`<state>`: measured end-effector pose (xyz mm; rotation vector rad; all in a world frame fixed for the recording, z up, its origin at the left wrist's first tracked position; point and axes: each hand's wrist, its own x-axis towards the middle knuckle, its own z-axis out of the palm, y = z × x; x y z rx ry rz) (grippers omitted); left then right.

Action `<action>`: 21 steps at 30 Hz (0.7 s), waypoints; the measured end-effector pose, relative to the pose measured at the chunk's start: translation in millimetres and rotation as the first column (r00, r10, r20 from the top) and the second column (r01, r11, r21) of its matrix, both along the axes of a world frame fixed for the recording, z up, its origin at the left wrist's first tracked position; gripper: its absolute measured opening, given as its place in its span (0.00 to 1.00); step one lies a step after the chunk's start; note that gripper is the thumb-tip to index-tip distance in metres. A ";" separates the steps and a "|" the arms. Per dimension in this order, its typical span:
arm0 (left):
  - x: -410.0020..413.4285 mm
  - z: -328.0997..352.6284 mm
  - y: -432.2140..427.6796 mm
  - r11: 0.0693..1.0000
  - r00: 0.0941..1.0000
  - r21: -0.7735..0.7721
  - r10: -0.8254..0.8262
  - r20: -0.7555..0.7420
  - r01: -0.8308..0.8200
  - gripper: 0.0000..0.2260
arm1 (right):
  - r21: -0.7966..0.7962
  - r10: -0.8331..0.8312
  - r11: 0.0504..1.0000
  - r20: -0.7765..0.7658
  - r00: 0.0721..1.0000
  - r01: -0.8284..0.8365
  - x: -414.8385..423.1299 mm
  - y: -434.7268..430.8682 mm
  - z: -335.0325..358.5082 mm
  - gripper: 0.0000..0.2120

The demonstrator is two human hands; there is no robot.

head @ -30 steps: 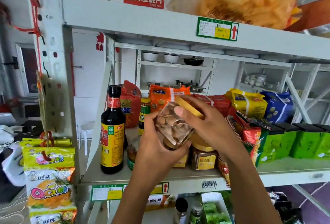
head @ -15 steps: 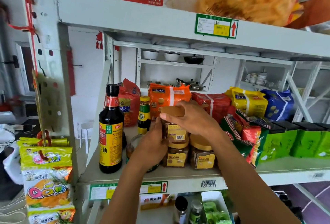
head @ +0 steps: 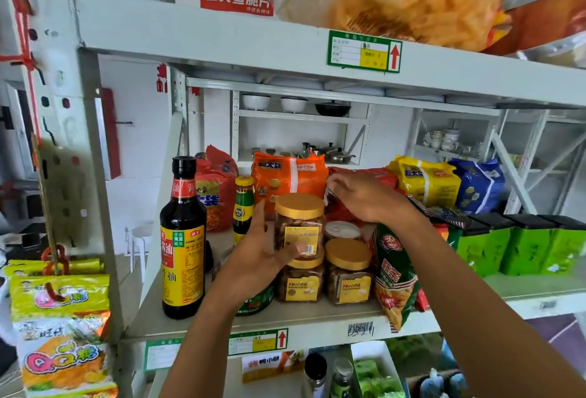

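Far left on the shelf stands the tall soy bottle, w/ a small green-label bottle just behind. Both are close to the L hand, so room on that side is tight. L hand cups the top jar, fingers up its left wall and thumb across the front label. That jar sits stacked on a lower jar, base on lid, w/ a second jar just beside on the right. Step in hand, as I read it: settling the stack. Best done by centring the base on the gold lid below, label to front, then easing the grip off sideways w/o twisting. R hand hovers above and right of the jar, fingers loosely bent, holding nothing I can make out. Further right, a green snack bag leans past the shelf's front edge and looks easy to knock off. Headroom under the upper shelf is ample. The front edge is near the jars, so no dragging toward it.
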<state>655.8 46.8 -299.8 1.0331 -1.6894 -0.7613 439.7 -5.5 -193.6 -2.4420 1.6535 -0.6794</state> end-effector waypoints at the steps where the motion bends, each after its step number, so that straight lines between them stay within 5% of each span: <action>1: -1.3 -0.9 0.7 1.000 1.000 -0.009 0.007 -0.022 -0.007 0.43 | -0.008 -0.041 0.999 -0.054 0.998 0.041 -5.1 -10.8 2.0 0.15; 7: -15.4 -7.4 8.4 0.996 0.995 -0.061 0.053 -0.088 -0.059 0.42 | 0.172 -0.062 0.971 -0.479 0.876 0.163 -0.2 -74.2 -8.8 0.11; 11: -25.3 -16.8 12.1 0.993 0.995 -0.089 0.072 -0.063 -0.078 0.40 | 0.244 -0.055 0.932 -0.636 0.770 0.268 6.4 -98.0 -25.7 0.26; 15: -23.7 -24.5 9.3 0.988 0.992 -0.094 0.121 -0.038 -0.124 0.48 | 0.427 0.000 0.853 -0.577 0.817 0.301 7.0 -114.0 -38.2 0.22; 21: -18.8 -26.6 7.3 0.986 0.991 -0.102 0.131 -0.031 -0.133 0.50 | 0.356 -0.063 0.889 -0.527 0.847 0.288 3.2 -117.7 -42.5 0.22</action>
